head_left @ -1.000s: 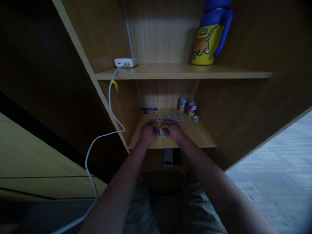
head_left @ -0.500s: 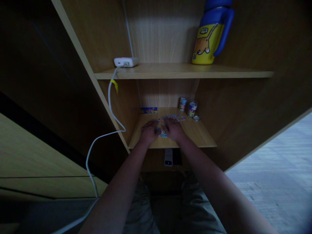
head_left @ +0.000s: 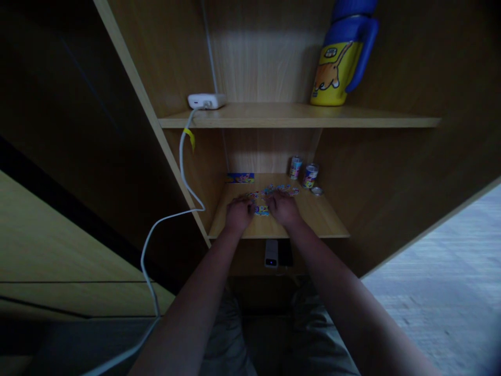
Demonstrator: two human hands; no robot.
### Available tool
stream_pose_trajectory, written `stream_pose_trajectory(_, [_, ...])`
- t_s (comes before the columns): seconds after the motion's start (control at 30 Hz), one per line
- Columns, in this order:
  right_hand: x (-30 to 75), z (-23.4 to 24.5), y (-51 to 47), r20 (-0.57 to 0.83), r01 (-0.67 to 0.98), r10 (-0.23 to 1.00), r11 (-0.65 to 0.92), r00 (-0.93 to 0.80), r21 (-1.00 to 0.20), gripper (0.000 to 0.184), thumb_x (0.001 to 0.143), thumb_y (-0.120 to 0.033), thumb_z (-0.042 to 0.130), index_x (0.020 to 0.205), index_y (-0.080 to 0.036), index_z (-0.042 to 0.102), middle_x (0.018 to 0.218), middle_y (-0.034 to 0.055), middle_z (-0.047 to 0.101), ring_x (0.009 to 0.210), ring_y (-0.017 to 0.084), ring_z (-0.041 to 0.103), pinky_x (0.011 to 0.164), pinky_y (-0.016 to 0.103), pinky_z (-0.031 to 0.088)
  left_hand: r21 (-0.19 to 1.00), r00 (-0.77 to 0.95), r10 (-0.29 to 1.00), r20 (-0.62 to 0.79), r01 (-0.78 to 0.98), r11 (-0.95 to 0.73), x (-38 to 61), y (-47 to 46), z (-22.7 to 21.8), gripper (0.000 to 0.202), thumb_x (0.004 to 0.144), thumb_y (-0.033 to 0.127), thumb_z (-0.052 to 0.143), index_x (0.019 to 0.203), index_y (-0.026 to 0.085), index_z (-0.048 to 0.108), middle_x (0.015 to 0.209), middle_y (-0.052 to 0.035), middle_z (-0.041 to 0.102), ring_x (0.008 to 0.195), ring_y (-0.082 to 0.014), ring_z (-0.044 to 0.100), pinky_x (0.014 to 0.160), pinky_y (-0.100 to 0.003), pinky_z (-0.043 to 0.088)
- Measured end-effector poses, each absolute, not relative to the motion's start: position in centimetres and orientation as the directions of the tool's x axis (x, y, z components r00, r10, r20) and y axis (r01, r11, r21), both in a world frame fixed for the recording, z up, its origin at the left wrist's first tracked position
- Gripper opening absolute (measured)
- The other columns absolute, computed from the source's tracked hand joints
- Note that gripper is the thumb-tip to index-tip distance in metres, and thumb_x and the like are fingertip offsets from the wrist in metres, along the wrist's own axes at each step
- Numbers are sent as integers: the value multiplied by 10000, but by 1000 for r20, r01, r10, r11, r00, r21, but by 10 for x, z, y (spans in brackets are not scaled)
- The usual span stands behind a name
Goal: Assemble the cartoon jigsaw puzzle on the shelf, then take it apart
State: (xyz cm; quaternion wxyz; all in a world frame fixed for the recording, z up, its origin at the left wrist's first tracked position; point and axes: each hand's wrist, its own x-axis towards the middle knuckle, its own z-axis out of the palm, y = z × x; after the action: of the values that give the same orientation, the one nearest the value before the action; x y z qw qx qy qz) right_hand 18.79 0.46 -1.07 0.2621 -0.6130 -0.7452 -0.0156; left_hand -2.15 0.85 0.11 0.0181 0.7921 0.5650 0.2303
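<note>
Both my hands rest on the lower wooden shelf (head_left: pixel 313 219) among small colourful pieces. My left hand (head_left: pixel 238 211) lies palm down with its fingers curled, touching a joined patch of colourful pieces (head_left: pixel 261 210). My right hand (head_left: pixel 285 208) sits just right of that patch, fingers bent over the edge of it. More loose colourful pieces (head_left: pixel 279 190) are scattered just beyond my fingertips. Whether either hand pinches a piece is hidden by the dim light.
Two small printed tins (head_left: pixel 303 171) and a round lid (head_left: pixel 317 191) stand at the back right; a flat picture card (head_left: pixel 240 178) lies back left. Above, a white charger (head_left: pixel 206 101) with trailing cable (head_left: pixel 183 172) and a yellow-blue jug (head_left: pixel 341 62). A small device (head_left: pixel 271 253) glows below.
My hands have drawn slightly apart, showing more of the joined patch between them. The view has shifted a little to the right.
</note>
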Motion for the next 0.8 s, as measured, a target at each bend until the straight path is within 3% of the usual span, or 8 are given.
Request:
stream_pose_trajectory(0.17, [185, -9, 0, 346, 938, 921, 267, -181, -220, 419, 1100, -555, 608, 1254, -211, 790, 1320, 156, 777, 1289, 338, 675, 1117, 445, 496, 303, 225, 910, 348, 892, -336, -20, 6, 1, 197, 1024, 362, 712, 1066, 232, 854, 1273, -142, 802, 1211, -365, 710, 1044, -473, 550])
stream_pose_trajectory(0.27, [186, -9, 0, 320, 940, 930, 260, -182, -221, 428, 1082, -569, 645, 1276, -210, 775, 1372, 170, 756, 1329, 355, 657, 1112, 468, 493, 343, 218, 909, 355, 874, -344, -21, 8, -1, 189, 1004, 369, 748, 1090, 231, 844, 1287, -151, 797, 1216, -383, 708, 1052, -498, 547])
stream_pose_trajectory(0.43, [186, -9, 1, 306, 927, 936, 263, -176, -269, 415, 1088, -608, 633, 1140, -222, 776, 1312, 158, 769, 1331, 342, 651, 1128, 474, 467, 353, 232, 902, 363, 862, -364, -24, 12, -6, 241, 995, 400, 769, 1181, 260, 831, 1369, -124, 786, 1242, -360, 708, 1081, -474, 547])
stream_pose_trajectory(0.6, [184, -12, 0, 325, 934, 934, 242, -150, -264, 445, 1110, -616, 583, 1187, -214, 756, 1354, 177, 743, 1375, 354, 615, 1132, 491, 452, 350, 246, 909, 336, 864, -363, -24, 13, -5, 304, 1018, 425, 744, 1256, 250, 816, 1458, -127, 757, 1313, -373, 687, 1120, -502, 532])
stream_pose_trajectory(0.8, [183, -12, 1, 300, 946, 942, 226, -151, -232, 468, 1134, -612, 526, 1122, -214, 772, 1326, 181, 742, 1342, 364, 622, 1125, 518, 455, 377, 272, 901, 338, 838, -395, -24, 15, -5, 264, 983, 390, 803, 1214, 266, 823, 1387, -98, 796, 1279, -352, 714, 1129, -487, 540])
